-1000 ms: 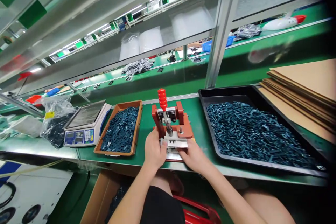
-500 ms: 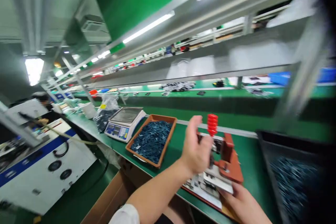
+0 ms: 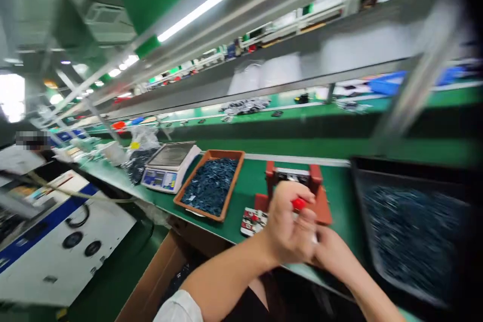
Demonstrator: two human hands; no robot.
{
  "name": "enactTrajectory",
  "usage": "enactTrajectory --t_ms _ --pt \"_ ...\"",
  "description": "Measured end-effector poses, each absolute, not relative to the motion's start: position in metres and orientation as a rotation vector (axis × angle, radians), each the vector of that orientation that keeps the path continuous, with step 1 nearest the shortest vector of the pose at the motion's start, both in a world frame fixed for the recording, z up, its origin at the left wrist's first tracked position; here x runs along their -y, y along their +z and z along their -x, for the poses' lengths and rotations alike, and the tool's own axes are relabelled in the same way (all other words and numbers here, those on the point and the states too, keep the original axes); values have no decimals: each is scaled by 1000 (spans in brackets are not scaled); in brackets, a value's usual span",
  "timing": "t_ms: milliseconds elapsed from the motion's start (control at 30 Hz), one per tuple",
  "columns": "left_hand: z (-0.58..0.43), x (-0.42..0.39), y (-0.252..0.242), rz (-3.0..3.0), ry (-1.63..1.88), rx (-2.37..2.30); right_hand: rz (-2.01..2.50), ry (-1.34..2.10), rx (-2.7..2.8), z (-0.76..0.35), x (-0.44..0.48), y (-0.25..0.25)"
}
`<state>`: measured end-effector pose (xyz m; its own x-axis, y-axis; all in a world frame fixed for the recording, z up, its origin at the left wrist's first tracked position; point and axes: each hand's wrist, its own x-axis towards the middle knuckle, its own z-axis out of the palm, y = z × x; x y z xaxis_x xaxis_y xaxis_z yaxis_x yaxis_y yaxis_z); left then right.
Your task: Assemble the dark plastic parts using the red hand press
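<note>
My left hand is closed round the red handle of a small red lever press on the green bench, and the handle is swung down toward me. My right hand lies just behind and below the left, at the front of the press base; its fingers are hidden. A small white and red part lies at the left foot of the press. The picture is smeared by motion.
A brown tray of dark blue parts stands left of the press, then a weighing scale and a plastic bag of parts. A black tray of dark parts is on the right. A cardboard box stands below the bench.
My left hand rose from the press base, took the red handle and pulled it down toward me. The view swung left and blurred. My right hand stayed at the base.
</note>
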<state>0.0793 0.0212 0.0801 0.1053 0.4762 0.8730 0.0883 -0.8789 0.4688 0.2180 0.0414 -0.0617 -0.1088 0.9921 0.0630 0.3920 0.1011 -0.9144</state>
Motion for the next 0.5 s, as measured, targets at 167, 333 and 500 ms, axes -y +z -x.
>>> enactTrajectory --t_ms 167,333,500 --pt "-86 -63 122 -1945 1624 -665 1279 969 1603 -215 -37 -57" --pt "-91 -97 150 -1785 1408 -562 1333 839 1627 -210 -29 -60" --pt "-50 -75 82 -1872 1686 -871 1376 749 1681 -205 -22 -56"
